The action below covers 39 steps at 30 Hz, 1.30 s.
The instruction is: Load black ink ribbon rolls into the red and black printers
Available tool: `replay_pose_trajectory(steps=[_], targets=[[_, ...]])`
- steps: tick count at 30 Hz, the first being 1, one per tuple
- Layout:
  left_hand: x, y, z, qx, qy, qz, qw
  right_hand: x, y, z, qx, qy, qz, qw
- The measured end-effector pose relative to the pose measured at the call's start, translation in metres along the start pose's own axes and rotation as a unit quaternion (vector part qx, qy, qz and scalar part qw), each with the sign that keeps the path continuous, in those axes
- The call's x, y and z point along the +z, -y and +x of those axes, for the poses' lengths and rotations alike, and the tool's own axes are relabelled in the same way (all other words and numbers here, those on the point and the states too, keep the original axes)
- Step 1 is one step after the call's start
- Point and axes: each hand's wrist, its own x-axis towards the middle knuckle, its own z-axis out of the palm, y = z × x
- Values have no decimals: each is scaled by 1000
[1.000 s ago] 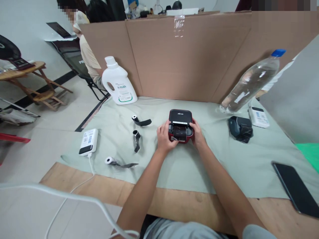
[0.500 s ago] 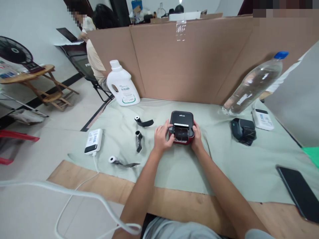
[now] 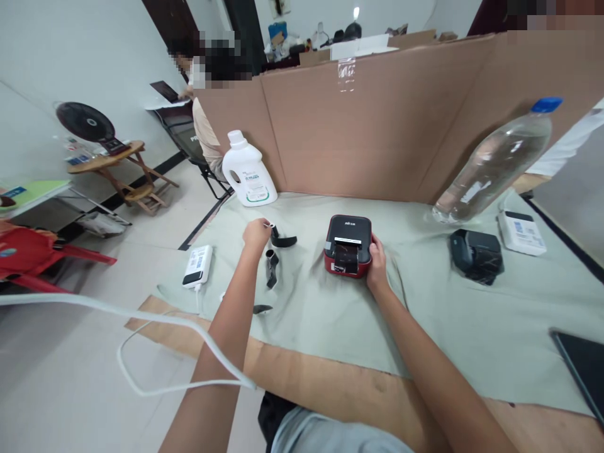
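Note:
My left hand (image 3: 257,235) is at the farthest of several small rolls, its fingers pinched at the left end of that black-and-white roll (image 3: 274,234), whose dark strip curls to the right on the cloth. Just below lies a second roll (image 3: 270,267). A third roll (image 3: 262,309) is mostly hidden behind my left forearm. My right hand (image 3: 376,263) grips the right side of a red-and-black label printer (image 3: 352,226), which stands on the cloth with a dark strip hanging from its front slot.
A white jug (image 3: 255,179) and a slanted water bottle (image 3: 495,160) stand before a cardboard screen (image 3: 349,126). White power banks (image 3: 197,267) lie left and right. A black device (image 3: 475,255) and a phone (image 3: 582,365) are on the right. A white cable (image 3: 117,303) crosses the lower left.
My left hand has left the printer and moved left to the farthest roll. My right hand remains on the printer's right side. The view has turned slightly left.

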Motion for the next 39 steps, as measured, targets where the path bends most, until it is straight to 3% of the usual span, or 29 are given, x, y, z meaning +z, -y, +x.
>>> replay_pose_trajectory(steps=[7, 10, 12, 17, 20, 25, 29, 39], targets=[[1, -10, 11, 48, 8, 32, 998, -2, 2, -1, -8, 9, -9, 1000], [-4, -7, 12, 84, -16, 36, 996, -3, 2, 0, -3, 9, -18, 1000], [-19, 6, 10, 96, -51, 15, 994, -3, 2, 1, -5, 6, -15, 1000], [-83, 62, -15, 85, -137, -72, 984, -2, -1, 1, -9, 5, -7, 1000], [-103, 85, -41, 64, -93, -109, 988, -3, -2, 2, -10, 5, -4, 1000], [-89, 96, -78, 129, 3, -121, 984, -2, -7, 3, -14, -3, -6, 1000], [-70, 101, -94, 170, 41, -167, 970, -2, -5, 2, -7, -3, -2, 1000], [-54, 88, -118, 53, 30, -91, 994, -3, -4, 3, -11, -1, -14, 1000]])
